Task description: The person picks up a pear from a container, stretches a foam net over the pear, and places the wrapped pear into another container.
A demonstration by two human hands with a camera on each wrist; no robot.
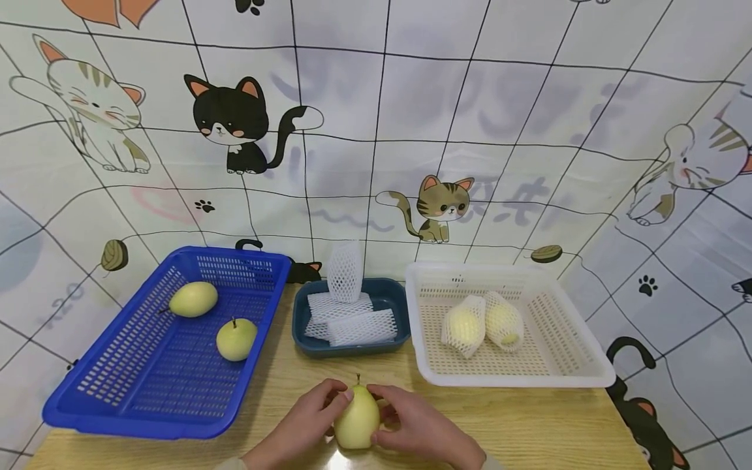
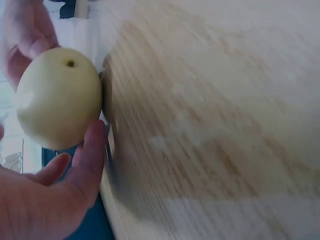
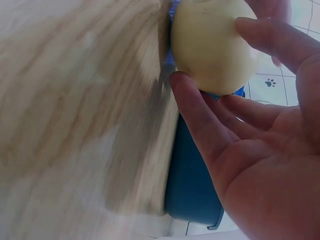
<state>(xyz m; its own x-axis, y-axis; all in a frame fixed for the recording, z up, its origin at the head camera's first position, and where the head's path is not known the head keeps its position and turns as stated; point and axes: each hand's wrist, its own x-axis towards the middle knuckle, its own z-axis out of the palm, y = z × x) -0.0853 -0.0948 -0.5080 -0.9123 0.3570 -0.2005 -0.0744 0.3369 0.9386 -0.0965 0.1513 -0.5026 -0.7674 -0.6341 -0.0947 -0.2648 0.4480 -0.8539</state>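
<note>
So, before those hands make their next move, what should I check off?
1. Pear held: ok, the left hand and right hand both grip it.
2. Pear wrapped: not ok, it is bare.
3. Net sleeves nearby: ok, several are in the teal tray, just beyond the hands.
4. Room in the white basket: ok, bare floor shows around two netted pears.
5. Pear free of bruises: cannot tell, the hands cover part of it.
</note>
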